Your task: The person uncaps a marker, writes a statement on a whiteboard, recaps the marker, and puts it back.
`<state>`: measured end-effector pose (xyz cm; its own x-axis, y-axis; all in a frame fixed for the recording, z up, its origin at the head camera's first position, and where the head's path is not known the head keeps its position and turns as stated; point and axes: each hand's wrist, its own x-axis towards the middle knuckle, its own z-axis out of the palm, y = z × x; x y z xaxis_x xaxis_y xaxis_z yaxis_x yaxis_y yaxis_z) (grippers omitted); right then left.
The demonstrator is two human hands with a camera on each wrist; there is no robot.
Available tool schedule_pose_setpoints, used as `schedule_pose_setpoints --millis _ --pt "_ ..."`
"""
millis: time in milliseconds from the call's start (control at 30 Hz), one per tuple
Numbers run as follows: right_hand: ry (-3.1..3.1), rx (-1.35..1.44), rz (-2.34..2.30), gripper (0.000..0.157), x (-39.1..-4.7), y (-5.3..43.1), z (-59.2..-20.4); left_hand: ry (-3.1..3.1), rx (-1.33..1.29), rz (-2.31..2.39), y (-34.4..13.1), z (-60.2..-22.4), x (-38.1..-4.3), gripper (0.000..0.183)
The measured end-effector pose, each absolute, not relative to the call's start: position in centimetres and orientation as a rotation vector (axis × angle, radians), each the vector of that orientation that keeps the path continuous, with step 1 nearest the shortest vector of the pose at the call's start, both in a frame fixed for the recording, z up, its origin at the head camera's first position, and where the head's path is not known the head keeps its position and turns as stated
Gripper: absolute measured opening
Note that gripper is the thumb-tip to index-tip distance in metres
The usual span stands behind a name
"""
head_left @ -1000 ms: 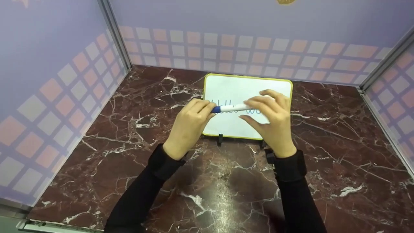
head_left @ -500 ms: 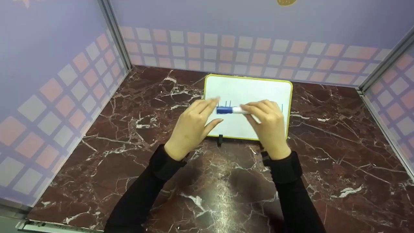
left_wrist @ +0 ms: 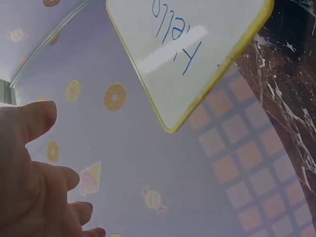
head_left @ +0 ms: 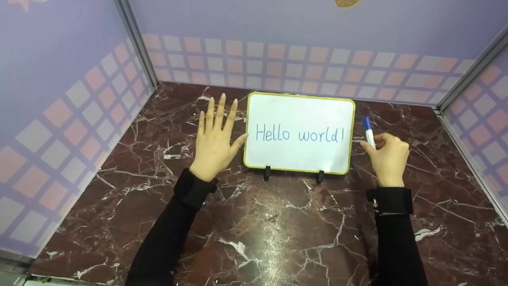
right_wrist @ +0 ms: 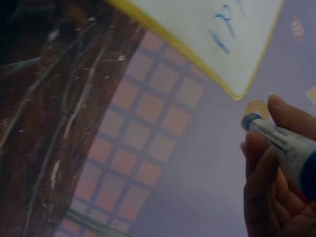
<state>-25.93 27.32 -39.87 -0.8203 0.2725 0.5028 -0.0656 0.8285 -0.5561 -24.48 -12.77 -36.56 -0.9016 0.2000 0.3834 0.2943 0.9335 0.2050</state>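
Observation:
A whiteboard [head_left: 297,157] with a yellow frame stands upright, "Hello world!" written across it in blue. To its left my left hand [head_left: 214,143] is spread with straight fingers and holds nothing; the thumb tip comes right at the frame in the head view. My right hand [head_left: 391,159], off the board's right side, pinches a capped marker [head_left: 369,135] between thumb and fingers. Its blue cap points up and away. In the right wrist view the white barrel of the marker [right_wrist: 284,143] lies across the curled fingers [right_wrist: 259,182].
Two black feet, one of them a left foot [head_left: 267,173], hold up the board's lower edge. The dark red marbled table [head_left: 254,230] extends around it. A lilac back wall [head_left: 297,59] with pink and white squares rises close behind.
Both hands have parted from in front of the board. The left let go of the marker's cap end and spread out leftward; the right carried the marker rightward. The writing is now uncovered.

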Motion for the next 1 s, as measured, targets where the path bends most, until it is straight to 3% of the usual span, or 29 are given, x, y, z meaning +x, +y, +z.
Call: schedule_pose_setpoints --millis 333,567,867,1000 --pt "-2.732 -0.349 0.722 0.032 -27.5 29.8 -44.5 -2.801 -0.311 -0.384 -13.6 -37.2 -25.0 0.076" --pt "-2.953 -0.391 0.614 0.034 -27.7 29.9 -44.6 -2.828 -0.308 -0.393 -13.6 -37.1 -25.2 0.075" --pt "-3.165 -0.437 0.587 0.055 -27.9 30.3 -44.4 -2.827 -0.324 -0.406 -13.6 -37.1 -25.2 0.075" --pt "-3.168 -0.409 0.61 0.051 -27.9 30.4 -44.5 -2.836 -0.317 -0.391 -13.6 -37.1 -25.3 0.076"
